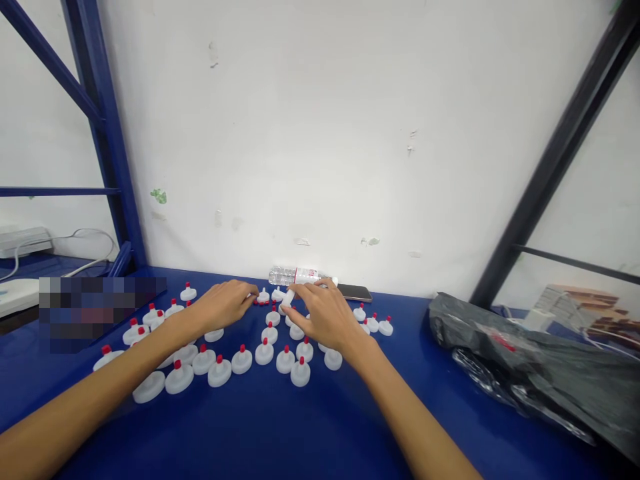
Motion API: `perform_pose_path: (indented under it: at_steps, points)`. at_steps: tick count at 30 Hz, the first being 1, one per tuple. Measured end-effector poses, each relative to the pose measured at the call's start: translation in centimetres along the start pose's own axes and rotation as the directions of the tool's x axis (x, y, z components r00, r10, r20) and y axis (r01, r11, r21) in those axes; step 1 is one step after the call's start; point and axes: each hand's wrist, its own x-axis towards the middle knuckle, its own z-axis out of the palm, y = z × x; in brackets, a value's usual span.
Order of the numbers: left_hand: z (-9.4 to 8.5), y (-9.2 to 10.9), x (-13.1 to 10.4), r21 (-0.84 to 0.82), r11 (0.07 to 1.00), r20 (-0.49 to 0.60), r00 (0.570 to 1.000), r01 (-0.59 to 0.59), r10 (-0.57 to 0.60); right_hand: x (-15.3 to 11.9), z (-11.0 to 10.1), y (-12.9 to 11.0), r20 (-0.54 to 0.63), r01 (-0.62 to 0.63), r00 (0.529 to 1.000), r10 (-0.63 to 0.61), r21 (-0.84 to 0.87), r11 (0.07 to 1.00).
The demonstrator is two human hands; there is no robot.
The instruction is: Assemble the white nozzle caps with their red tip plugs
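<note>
Several round white lids with red tips point(219, 372) stand on the blue table point(240, 427). My left hand point(227, 305) reaches over the back of the group, its fingers bent together beside small red caps point(261, 303); whether it pinches one is too small to tell. My right hand point(323, 313) holds a white lid point(287, 300) tilted between thumb and fingers. Near both hands, white lids without red tips point(278, 294) lie at the back.
A clear plastic bottle point(295, 275) lies by the wall, with a dark phone point(355, 292) right of it. A grey plastic bag point(540, 360) covers the right side. Blue rack posts point(107, 133) rise at left; white devices point(20, 297) sit at far left.
</note>
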Motion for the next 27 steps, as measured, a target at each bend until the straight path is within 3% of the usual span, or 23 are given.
perform_pose_path:
  at_steps: [3,8,16,27]
  points:
    - [0.3,-0.3,-0.1,0.095,0.995,0.084,0.996,0.024,-0.032,0.0,-0.1,-0.1,0.013,0.004,1.0,-0.004,-0.001,1.0]
    - [0.4,-0.2,0.0,0.168,0.986,0.121,0.992,0.025,-0.045,0.0,-0.1,-0.3,0.032,0.005,0.999,-0.005,-0.004,1.0]
    - [1.6,-0.7,0.7,0.191,0.981,0.146,0.989,0.008,-0.037,0.1,-0.2,-0.2,0.053,0.003,0.999,-0.002,-0.007,1.0]
    - [1.2,-0.9,0.5,0.193,0.98,0.147,0.989,-0.039,0.01,0.0,-0.2,-0.2,0.066,0.015,0.998,-0.015,-0.001,1.0]
